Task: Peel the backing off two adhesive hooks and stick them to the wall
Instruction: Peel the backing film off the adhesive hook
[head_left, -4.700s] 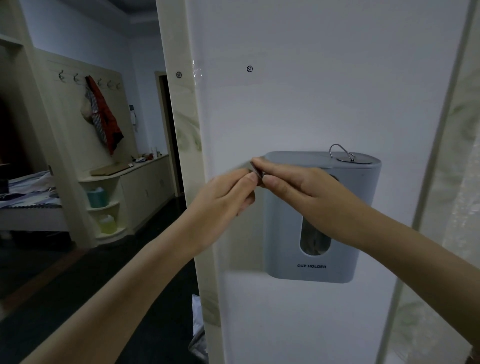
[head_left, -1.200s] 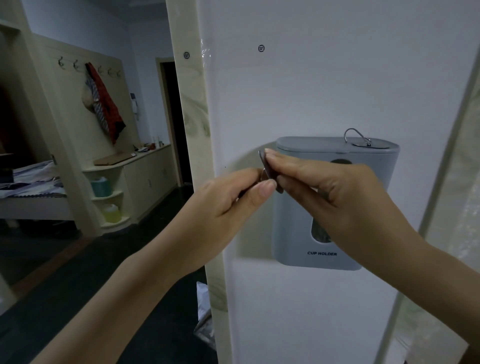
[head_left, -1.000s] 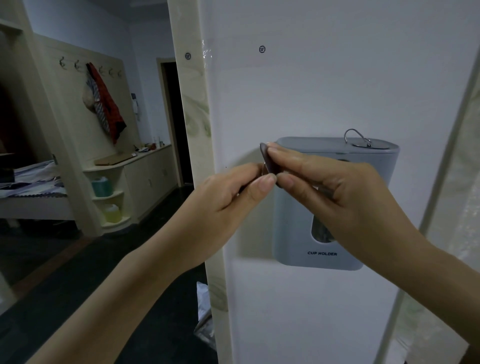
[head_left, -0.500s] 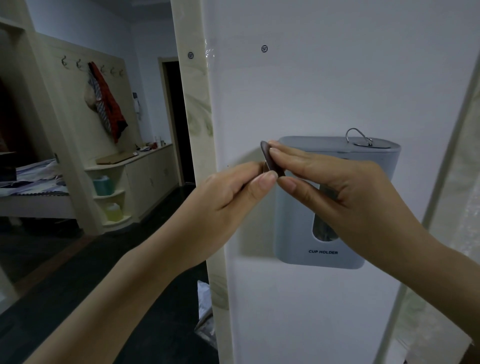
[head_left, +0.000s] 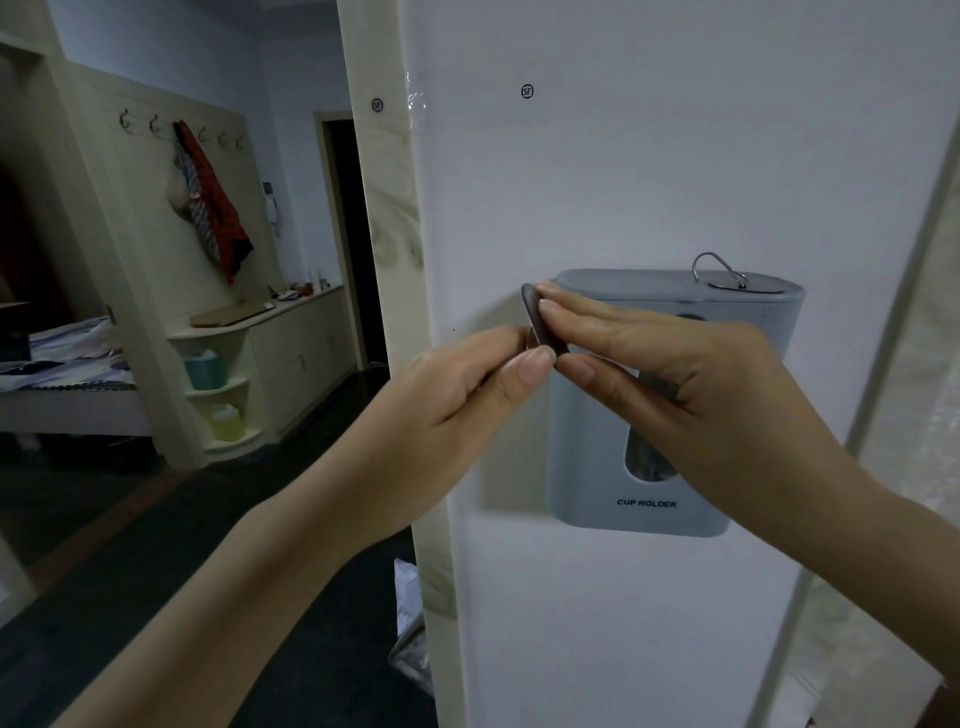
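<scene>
A small dark oval adhesive hook (head_left: 535, 317) is held edge-on in front of the white wall (head_left: 649, 171). My right hand (head_left: 654, 374) pinches it between thumb and fingers from the right. From the left, my left hand (head_left: 462, 395) meets it, thumb and forefinger closed on its lower edge, where a thin pale bit shows that may be the backing. A second hook (head_left: 719, 278), a metal disc with a wire loop, lies on top of the grey cup holder (head_left: 670, 415).
The cup holder is mounted on the wall just behind my hands. A marbled corner trim (head_left: 389, 234) runs down the wall's left edge. Beyond it lie a dark floor, a shelf unit (head_left: 223, 384) with bottles, a coat rack and a bed.
Both hands have stayed pinched on the hook in front of the cup holder. The hook has tilted slightly and the view has shifted a little; nothing was let go.
</scene>
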